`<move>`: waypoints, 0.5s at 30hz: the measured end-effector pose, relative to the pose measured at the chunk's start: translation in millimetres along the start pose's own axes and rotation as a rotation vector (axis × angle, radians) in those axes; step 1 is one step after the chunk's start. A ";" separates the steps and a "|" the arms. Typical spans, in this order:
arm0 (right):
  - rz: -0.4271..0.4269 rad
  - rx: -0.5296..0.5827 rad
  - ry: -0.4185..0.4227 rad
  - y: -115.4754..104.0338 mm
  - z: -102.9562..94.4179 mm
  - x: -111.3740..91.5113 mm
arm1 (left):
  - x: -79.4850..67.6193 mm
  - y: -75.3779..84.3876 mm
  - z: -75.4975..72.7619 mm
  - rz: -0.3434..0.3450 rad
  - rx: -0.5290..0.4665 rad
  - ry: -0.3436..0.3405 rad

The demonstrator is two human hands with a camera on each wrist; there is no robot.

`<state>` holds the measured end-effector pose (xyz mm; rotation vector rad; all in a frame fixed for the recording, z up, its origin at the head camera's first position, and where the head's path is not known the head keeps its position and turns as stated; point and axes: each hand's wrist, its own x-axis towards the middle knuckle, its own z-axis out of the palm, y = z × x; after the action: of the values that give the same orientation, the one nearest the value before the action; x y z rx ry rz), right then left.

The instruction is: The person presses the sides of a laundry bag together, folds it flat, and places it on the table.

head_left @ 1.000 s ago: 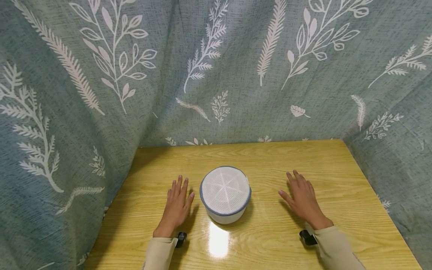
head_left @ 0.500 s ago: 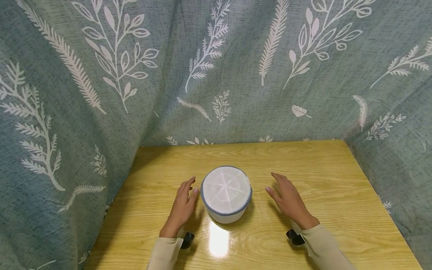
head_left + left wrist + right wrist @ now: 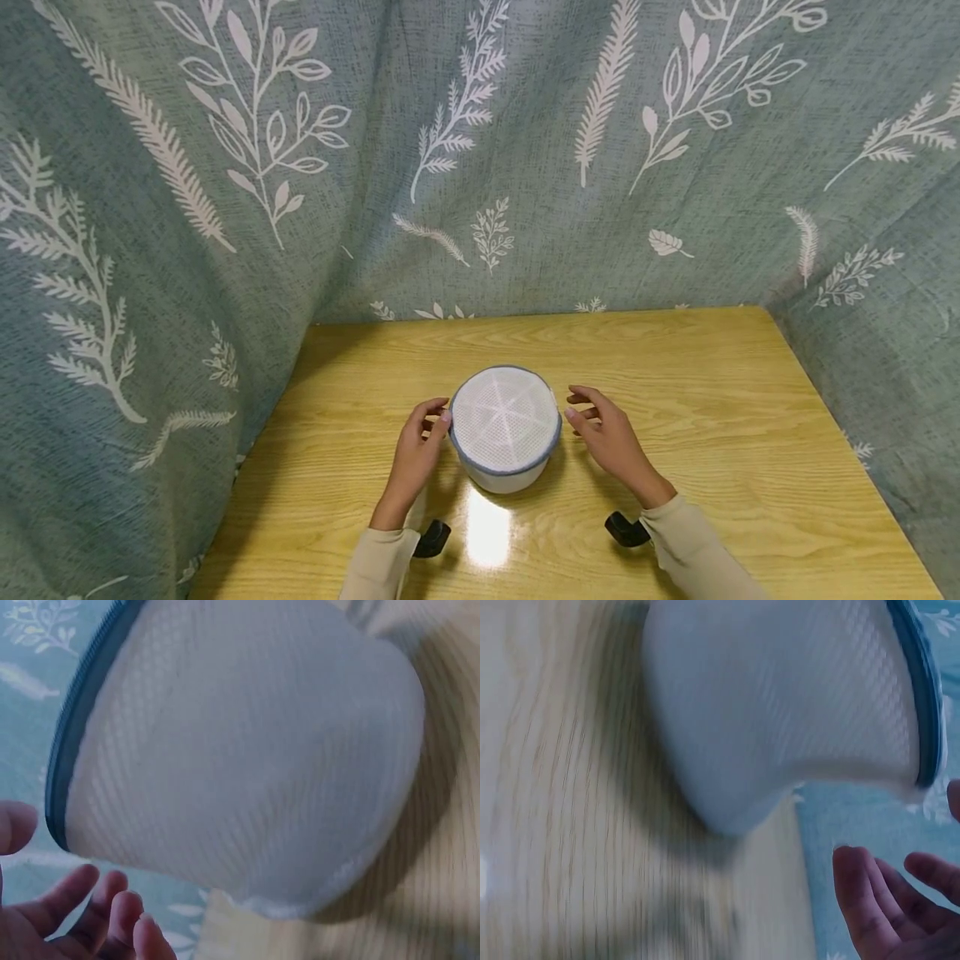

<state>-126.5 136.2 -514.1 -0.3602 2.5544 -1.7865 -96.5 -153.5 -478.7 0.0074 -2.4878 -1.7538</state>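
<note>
A round white mesh laundry bag (image 3: pixel 504 421) with a blue zipped rim stands on the wooden table, its flat lid facing up. At its left side is my left hand (image 3: pixel 420 442), fingers loosely bent and thumb tip right at the rim. My right hand (image 3: pixel 611 437) hovers off the right side, fingers slightly curved towards the bag with a small gap between. The left wrist view shows the bag's soft mesh wall (image 3: pixel 247 765) close up, with the fingers below the rim. In the right wrist view the wall (image 3: pixel 780 697) sags inward, and the fingers hold nothing.
The wooden table (image 3: pixel 690 392) reaches back to a blue-green curtain (image 3: pixel 555 250) with white leaf prints, which also hangs along both sides. Black wrist devices (image 3: pixel 432 539) sit at both cuffs. A bright light reflection lies in front of the bag.
Both hands have moved inward towards the bag from either side, and their spread fingers have become bent. The bag has stayed in place.
</note>
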 end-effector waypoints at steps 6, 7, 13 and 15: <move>0.046 0.115 0.009 -6.8 8.8 1.8 | -4.2 18.1 3.0 -0.029 -0.069 0.011; 0.058 0.133 0.009 -8.7 9.7 1.9 | -4.5 18.5 3.6 -0.033 -0.078 0.016; 0.102 0.210 0.002 -33.2 10.4 -0.1 | -4.6 15.9 5.1 -0.046 -0.154 0.036; 0.113 0.214 -0.005 -42.0 10.0 -1.2 | -4.5 15.0 5.8 -0.051 -0.180 0.034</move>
<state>-116.2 113.5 -478.8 -0.2111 2.2979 -1.9874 -91.7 -142.8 -466.9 0.0876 -2.3176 -1.9741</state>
